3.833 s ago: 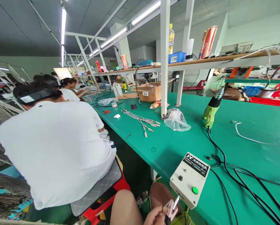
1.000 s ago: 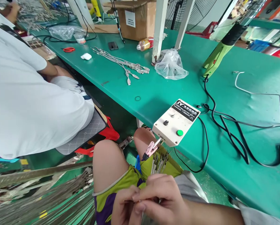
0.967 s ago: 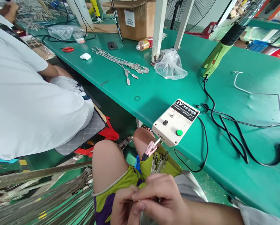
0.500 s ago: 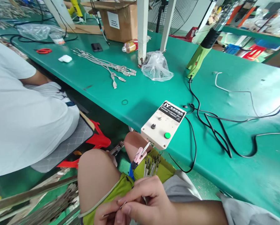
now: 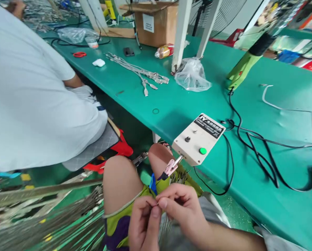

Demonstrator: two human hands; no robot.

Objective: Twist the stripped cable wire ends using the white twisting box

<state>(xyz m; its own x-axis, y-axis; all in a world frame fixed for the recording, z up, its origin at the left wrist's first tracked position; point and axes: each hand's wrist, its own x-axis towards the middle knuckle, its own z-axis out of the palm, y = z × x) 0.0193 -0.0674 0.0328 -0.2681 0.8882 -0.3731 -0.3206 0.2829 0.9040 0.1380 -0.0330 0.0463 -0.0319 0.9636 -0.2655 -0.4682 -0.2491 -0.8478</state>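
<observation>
Above the lap, my left hand (image 5: 144, 221) and my right hand (image 5: 185, 207) meet fingertip to fingertip. Both are closed in a pinch on a thin wire (image 5: 158, 203), of which only a tiny length shows between the fingers. Just beyond them, a bundle of cable ends (image 5: 179, 177) lies on my lap. A pink clip (image 5: 170, 167) sits on the metal shaft of a white control box (image 5: 199, 137) with a green button, at the table's near edge.
The green table (image 5: 140, 104) carries grey USB cables (image 5: 145, 74), a clear plastic bag (image 5: 193, 76), a green heat gun (image 5: 243, 68) and looped black cords (image 5: 263, 157). A seated person (image 5: 40, 97) is at my left. Bundled cables (image 5: 67, 219) lie at lower left.
The view has swung left, so table things sit farther right. My hands have come up a little, and the left hand's fingers now show more clearly beside the right's.
</observation>
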